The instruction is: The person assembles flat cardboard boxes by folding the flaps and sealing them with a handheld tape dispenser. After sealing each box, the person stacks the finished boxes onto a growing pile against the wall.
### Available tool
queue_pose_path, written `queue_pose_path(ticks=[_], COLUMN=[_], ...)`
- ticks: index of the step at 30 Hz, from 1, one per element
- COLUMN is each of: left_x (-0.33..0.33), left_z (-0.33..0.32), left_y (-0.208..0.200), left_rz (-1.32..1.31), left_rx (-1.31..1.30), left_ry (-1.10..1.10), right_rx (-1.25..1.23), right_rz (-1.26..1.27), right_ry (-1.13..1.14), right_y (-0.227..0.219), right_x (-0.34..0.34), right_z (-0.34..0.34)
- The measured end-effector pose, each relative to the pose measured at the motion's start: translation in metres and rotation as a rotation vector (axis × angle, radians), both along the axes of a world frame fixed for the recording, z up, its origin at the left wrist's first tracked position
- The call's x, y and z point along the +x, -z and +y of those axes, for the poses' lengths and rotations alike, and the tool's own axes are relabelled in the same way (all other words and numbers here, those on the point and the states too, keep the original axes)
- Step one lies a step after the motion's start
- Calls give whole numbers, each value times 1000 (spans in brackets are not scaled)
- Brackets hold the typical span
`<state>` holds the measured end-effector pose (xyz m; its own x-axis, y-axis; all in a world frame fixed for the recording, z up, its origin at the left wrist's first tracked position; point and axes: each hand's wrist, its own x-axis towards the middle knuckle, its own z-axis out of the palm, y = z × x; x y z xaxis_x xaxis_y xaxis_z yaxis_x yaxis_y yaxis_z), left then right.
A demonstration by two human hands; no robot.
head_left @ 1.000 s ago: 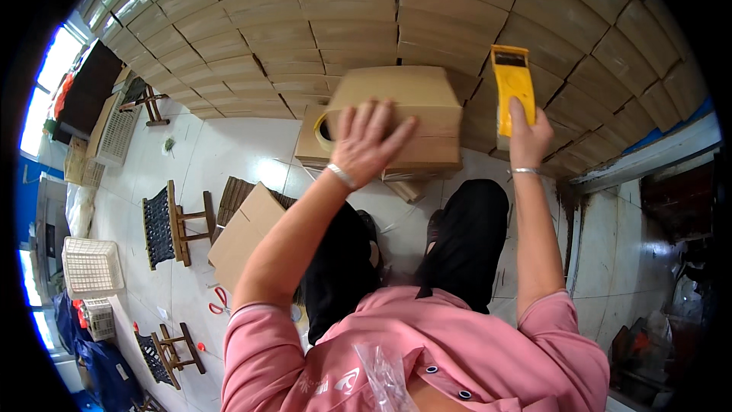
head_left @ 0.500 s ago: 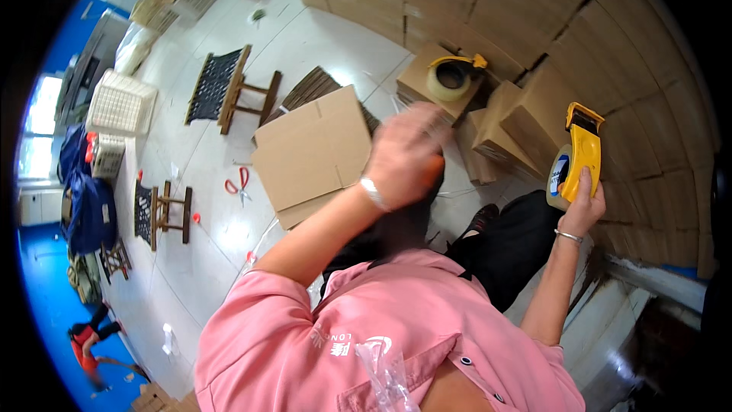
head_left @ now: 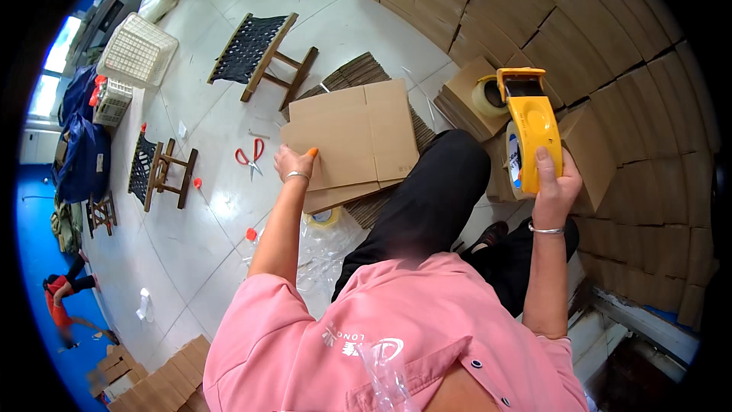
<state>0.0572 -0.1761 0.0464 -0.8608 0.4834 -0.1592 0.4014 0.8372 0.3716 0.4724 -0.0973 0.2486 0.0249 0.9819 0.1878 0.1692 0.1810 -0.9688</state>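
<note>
- Left hand (head_left: 293,162): pinching the left edge of the flat carton (head_left: 351,133), which lies over a cardboard stack (head_left: 358,75) on the floor.
- Right hand (head_left: 558,183): wrapped around the yellow tape dispenser (head_left: 538,118), raised near the boxes.
- Blue-and-white label inside its tape roll; faint dark print at the carton's corner; white lettering and logo on the pink shirt (head_left: 290,351).

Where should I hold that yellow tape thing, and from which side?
Probably by the near end of the yellow tape dispenser, coming from the wearer's side with the thumb on its face, as the right hand does. The body is slimmer there. The broader head at the far end may have a cutting edge, and the tape roll sits on the left.
</note>
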Motion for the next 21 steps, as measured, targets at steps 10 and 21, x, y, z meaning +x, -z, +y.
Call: queue_pose_path(ticks=[10, 21], left_x=[-45, 87], left_z=[-6, -54], left_y=[-32, -91], left_rz=[-1084, 111], left_rx=[456, 829], left_ry=[89, 734], right_rx=[-58, -366], right_rz=[-64, -37], right_ry=[-37, -203], right_y=[1, 1], right_x=[-23, -120], right_z=[1, 43])
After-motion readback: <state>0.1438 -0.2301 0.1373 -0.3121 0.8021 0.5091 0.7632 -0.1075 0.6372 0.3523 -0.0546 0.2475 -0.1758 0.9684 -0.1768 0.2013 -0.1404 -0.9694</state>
